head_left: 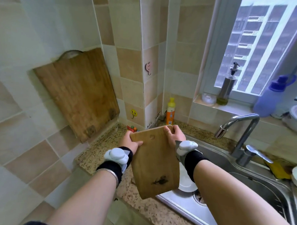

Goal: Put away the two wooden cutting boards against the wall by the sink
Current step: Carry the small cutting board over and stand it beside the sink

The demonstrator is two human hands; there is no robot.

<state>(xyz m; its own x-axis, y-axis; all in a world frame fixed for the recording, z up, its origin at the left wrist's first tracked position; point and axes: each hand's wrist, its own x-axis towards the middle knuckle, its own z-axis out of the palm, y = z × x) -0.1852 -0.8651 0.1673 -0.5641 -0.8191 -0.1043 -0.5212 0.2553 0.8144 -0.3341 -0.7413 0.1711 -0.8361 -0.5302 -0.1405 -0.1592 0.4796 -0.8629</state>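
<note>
Head view: two wooden boards are being counted. One small board (pixel 155 161) is being held at lower centre of the frame, over the counter edge (pixel 140 193) beside the sink (pixel 243 184); one large board (pixel 77 92) is being leaned on the tiled wall at centre left. Far corners are being pinched, thumbs on top, by the left hand (pixel 130 142) and right hand (pixel 175 134). Small board is being judged stiff, light, possibly slick; edge grips near the top are being favoured

No text could be read anywhere. The label on the yellow bottle (pixel 170 111) was too blurred to make out.
</note>
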